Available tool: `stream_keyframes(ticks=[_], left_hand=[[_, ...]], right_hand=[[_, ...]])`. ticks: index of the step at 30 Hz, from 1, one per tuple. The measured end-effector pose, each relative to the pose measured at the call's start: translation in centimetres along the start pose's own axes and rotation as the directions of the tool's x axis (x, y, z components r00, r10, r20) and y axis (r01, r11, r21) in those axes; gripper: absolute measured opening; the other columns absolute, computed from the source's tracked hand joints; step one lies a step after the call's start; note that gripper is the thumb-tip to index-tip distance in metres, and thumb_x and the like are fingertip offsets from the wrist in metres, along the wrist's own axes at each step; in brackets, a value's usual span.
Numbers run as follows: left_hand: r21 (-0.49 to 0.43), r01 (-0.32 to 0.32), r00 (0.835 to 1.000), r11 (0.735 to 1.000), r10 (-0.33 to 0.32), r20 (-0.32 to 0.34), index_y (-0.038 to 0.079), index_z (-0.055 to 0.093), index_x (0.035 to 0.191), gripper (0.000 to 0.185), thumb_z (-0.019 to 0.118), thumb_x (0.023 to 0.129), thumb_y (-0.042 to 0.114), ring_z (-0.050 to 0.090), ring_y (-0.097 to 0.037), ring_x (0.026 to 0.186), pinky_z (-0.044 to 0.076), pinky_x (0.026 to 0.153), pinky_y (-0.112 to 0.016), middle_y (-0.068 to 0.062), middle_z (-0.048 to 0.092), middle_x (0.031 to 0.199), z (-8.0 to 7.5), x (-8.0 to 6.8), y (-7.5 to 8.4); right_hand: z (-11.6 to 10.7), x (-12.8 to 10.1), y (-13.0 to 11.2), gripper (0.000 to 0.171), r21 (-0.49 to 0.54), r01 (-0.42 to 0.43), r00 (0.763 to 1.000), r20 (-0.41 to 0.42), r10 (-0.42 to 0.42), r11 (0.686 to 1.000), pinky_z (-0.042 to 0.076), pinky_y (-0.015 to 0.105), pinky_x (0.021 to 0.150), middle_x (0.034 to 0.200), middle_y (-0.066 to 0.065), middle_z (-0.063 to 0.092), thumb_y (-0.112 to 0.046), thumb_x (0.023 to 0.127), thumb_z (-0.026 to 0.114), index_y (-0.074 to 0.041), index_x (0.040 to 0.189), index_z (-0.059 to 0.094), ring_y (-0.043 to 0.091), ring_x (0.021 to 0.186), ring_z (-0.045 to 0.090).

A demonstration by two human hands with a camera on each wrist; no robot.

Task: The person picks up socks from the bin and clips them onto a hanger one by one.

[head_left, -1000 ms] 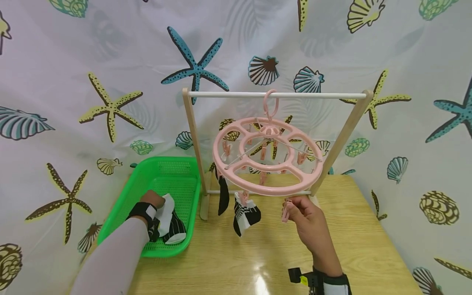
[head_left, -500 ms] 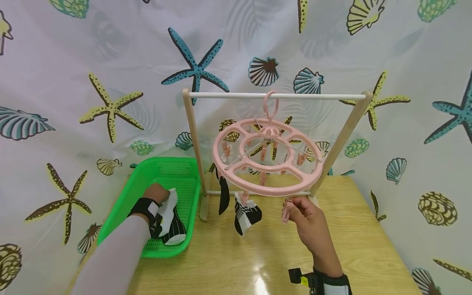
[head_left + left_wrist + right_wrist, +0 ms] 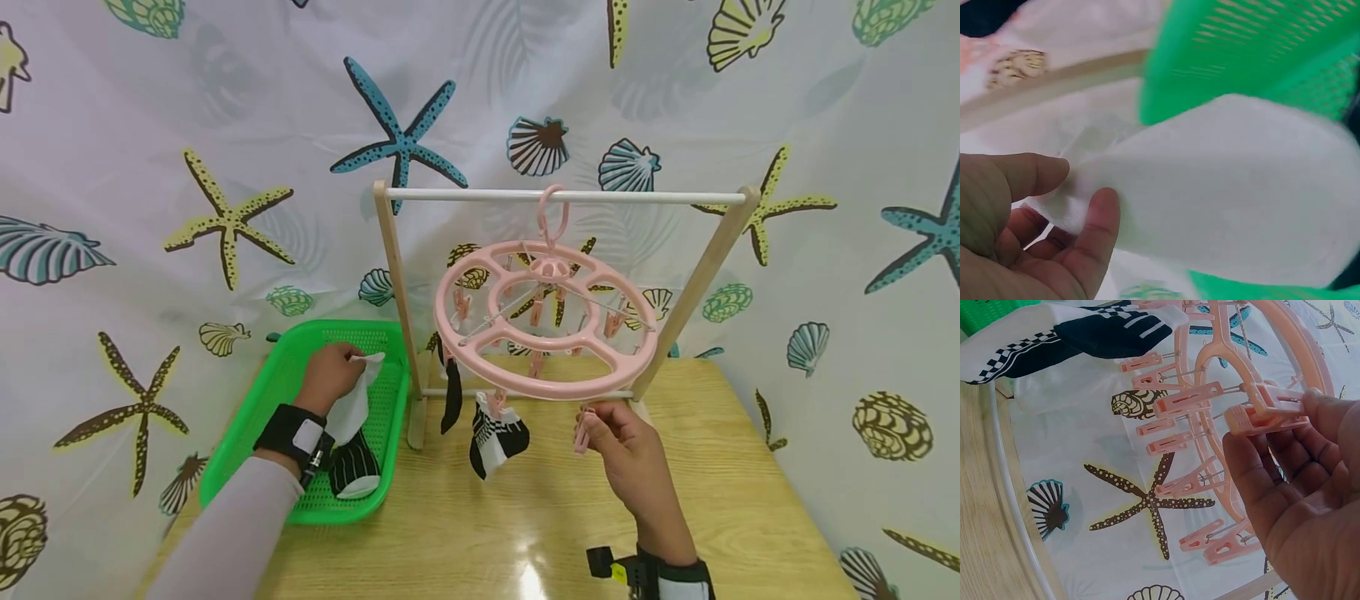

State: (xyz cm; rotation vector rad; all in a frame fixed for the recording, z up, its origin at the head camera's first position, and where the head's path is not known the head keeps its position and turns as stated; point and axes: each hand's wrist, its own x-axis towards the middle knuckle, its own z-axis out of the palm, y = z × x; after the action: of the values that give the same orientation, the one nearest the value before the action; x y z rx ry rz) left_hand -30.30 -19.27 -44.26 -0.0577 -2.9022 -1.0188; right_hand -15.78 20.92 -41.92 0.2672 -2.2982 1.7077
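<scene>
Open tabletop (image 3: 675, 500) right of the rack post (image 3: 396, 308); hanging socks (image 3: 495, 437) and basket (image 3: 247, 450) crowding the left.

Left hand (image 3: 330, 375) has come up and moved farther back in the green basket (image 3: 247, 442), lifting the white sock (image 3: 354, 404) by its top edge. Earlier the hand sat low on the sock pile at the basket's near end; now the sock hangs from the grip, clear of the striped sock (image 3: 351, 471) left lying in the basket. Left wrist view shows thumb and fingers pinching the sock's (image 3: 1229, 187) edge. Hanging black-and-white sock (image 3: 491, 437) swung slightly left.
</scene>
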Motion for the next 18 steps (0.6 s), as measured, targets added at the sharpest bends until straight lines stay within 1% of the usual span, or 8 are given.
stream_keyframes(ticks=[3,6,9,11,13,15,18], left_hand=[[-0.041,-0.014,0.999,0.999,0.012,-0.040,-0.007,0.063,0.123,0.033,0.052,0.100,0.013,0.061,-0.042,0.102,0.049,0.080,-0.051,-0.029,0.061,0.119,-0.7,-0.9,1.7],[-0.112,-0.023,0.995,0.993,0.011,-0.104,-0.004,0.063,0.122,0.031,0.056,0.099,0.015,0.061,-0.040,0.101,0.050,0.079,-0.050,-0.026,0.063,0.117,-1.1,-2.1,3.4],[-0.192,-0.050,0.989,0.980,0.021,-0.149,-0.004,0.066,0.117,0.028,0.060,0.098,0.016,0.063,-0.037,0.095,0.052,0.076,-0.049,-0.024,0.065,0.111,-1.3,-3.8,4.9],[-0.245,-0.052,0.987,0.968,0.012,-0.163,-0.003,0.067,0.116,0.028,0.060,0.099,0.018,0.064,-0.034,0.095,0.053,0.076,-0.049,-0.023,0.066,0.110,-1.2,-5.3,5.5],[-0.323,-0.036,0.986,0.946,-0.018,-0.163,-0.001,0.068,0.117,0.028,0.061,0.099,0.018,0.066,-0.034,0.095,0.053,0.077,-0.050,-0.022,0.067,0.110,-1.0,-6.9,6.1],[-0.398,-0.011,0.987,0.917,-0.055,-0.153,0.002,0.069,0.117,0.027,0.062,0.099,0.019,0.067,-0.032,0.096,0.054,0.078,-0.051,-0.021,0.068,0.110,-0.5,-8.5,6.5],[-0.477,-0.004,0.987,0.879,-0.073,-0.144,0.004,0.071,0.115,0.024,0.064,0.097,0.018,0.070,-0.029,0.091,0.054,0.077,-0.051,-0.018,0.070,0.107,0.6,-10.4,7.6]], right_hand=[[0.0,0.1,-0.1,0.018,0.000,0.006,1.000,-0.003,-0.006,1.000,0.057,0.030,0.071,0.089,0.012,0.064,-0.016,0.103,0.056,0.000,0.107,0.064,0.019,0.076,0.065],[0.1,0.2,-0.2,0.018,-0.006,0.006,1.000,-0.009,-0.007,1.000,0.057,0.029,0.071,0.088,0.012,0.064,-0.016,0.103,0.057,-0.001,0.107,0.064,0.019,0.076,0.066],[0.1,0.2,-0.2,0.018,-0.003,-0.007,1.000,-0.015,0.007,1.000,0.057,0.029,0.071,0.088,0.012,0.064,-0.017,0.103,0.056,-0.001,0.107,0.063,0.019,0.076,0.066],[0.3,0.1,-0.2,0.019,0.005,-0.023,1.000,-0.015,0.023,1.000,0.057,0.029,0.072,0.089,0.013,0.064,-0.017,0.103,0.056,0.000,0.108,0.063,0.019,0.077,0.066],[0.4,0.0,-0.1,0.019,0.016,-0.033,0.999,-0.014,0.033,0.999,0.057,0.029,0.072,0.090,0.014,0.065,-0.016,0.103,0.056,0.001,0.109,0.063,0.019,0.077,0.066],[0.5,0.0,-0.1,0.019,0.024,-0.029,0.999,-0.014,0.030,0.999,0.057,0.029,0.072,0.089,0.015,0.065,-0.016,0.103,0.056,0.001,0.109,0.063,0.019,0.077,0.066],[0.6,0.0,0.0,0.018,0.017,-0.009,1.000,-0.024,0.009,1.000,0.057,0.028,0.072,0.089,0.014,0.065,-0.015,0.103,0.056,0.001,0.108,0.063,0.018,0.076,0.066]])
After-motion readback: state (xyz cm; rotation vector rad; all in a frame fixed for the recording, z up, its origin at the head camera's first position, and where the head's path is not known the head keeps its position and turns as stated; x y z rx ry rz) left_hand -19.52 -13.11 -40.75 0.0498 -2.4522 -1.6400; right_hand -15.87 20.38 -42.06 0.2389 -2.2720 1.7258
